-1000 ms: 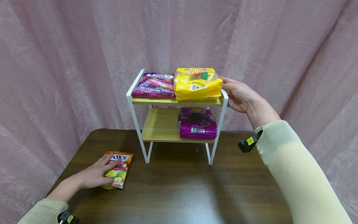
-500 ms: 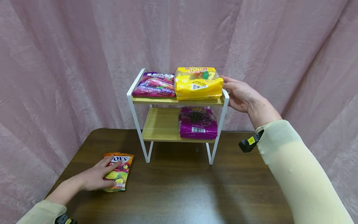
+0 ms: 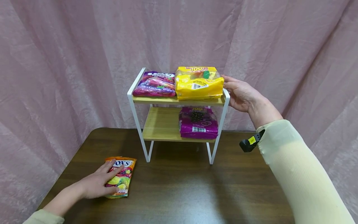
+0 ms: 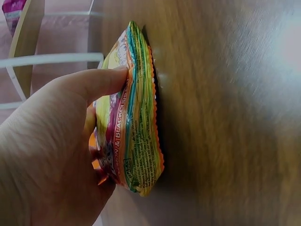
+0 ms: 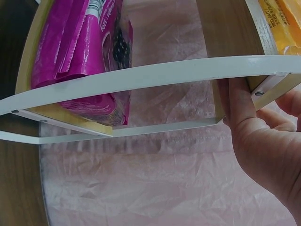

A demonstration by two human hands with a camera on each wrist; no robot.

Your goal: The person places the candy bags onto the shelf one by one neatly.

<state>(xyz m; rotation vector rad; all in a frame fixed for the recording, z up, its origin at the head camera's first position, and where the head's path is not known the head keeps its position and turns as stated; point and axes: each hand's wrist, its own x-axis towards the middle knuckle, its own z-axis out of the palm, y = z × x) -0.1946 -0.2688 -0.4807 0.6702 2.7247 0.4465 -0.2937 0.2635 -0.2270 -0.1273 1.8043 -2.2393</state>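
Observation:
An orange candy pouch [image 3: 123, 179] with fruit pictures lies flat on the table, front left. My left hand [image 3: 96, 183] rests on it, fingers spread across its top; in the left wrist view the thumb touches the pouch's edge [image 4: 141, 117]. At the rack's upper right end, my right hand [image 3: 241, 95] holds the top board by its back corner. In the right wrist view, some fingers [image 5: 242, 101] reach under that board and others go over it. A yellow candy bag [image 3: 199, 85] sits beside this hand on the top board.
The two-tier rack [image 3: 162, 123] has white metal legs and wooden boards. A purple berry candy pouch [image 3: 155, 84] lies at the top left; a purple bag [image 3: 198, 124] sits on the lower tier, right side. Behind the wooden table [image 3: 179, 193] hangs a pink curtain [image 3: 139, 31].
My left hand and the orange pouch have slid a little toward the front and slightly right. My right hand keeps its place at the rack, and the head view has shifted slightly.

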